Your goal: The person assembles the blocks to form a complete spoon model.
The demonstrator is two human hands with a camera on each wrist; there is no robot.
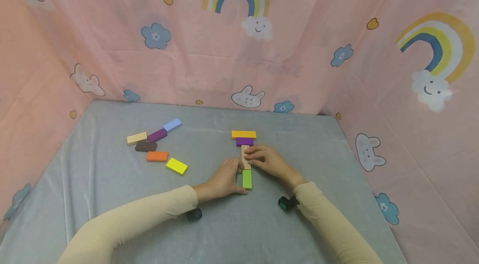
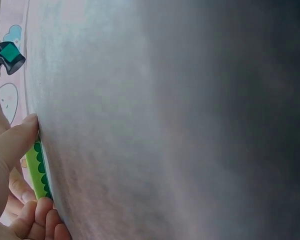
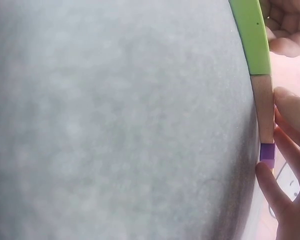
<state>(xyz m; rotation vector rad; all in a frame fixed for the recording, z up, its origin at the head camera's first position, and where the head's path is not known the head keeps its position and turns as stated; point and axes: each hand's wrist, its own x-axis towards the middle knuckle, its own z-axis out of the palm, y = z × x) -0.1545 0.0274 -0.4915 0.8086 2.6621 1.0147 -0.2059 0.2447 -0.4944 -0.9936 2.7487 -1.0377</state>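
Observation:
Yellow-orange block (image 1: pixel 243 134), purple block (image 1: pixel 245 142), plain wood block (image 1: pixel 245 158) and green block (image 1: pixel 247 179) lie end on in a row on the grey cloth, the first two crosswise and the others lengthwise. My left hand (image 1: pixel 223 178) spans the green block, thumb at its near end and curled fingers by its far end. A scalloped dark green pattern shows on that block's side in the left wrist view. My right hand (image 1: pixel 271 163) rests its fingertips on the wood block, fingers fairly straight. One right finger (image 3: pixel 272 185) reaches beside the purple block in the right wrist view.
Left of the row lie loose blocks: striped (image 1: pixel 137 138), dark purple (image 1: pixel 157 134), light blue (image 1: pixel 172 125), dark brown (image 1: pixel 146 146), orange (image 1: pixel 157 156) and yellow (image 1: pixel 176 166). A pink printed curtain (image 1: pixel 187 72) surrounds the grey-covered table (image 1: pixel 112 181) at the back and sides.

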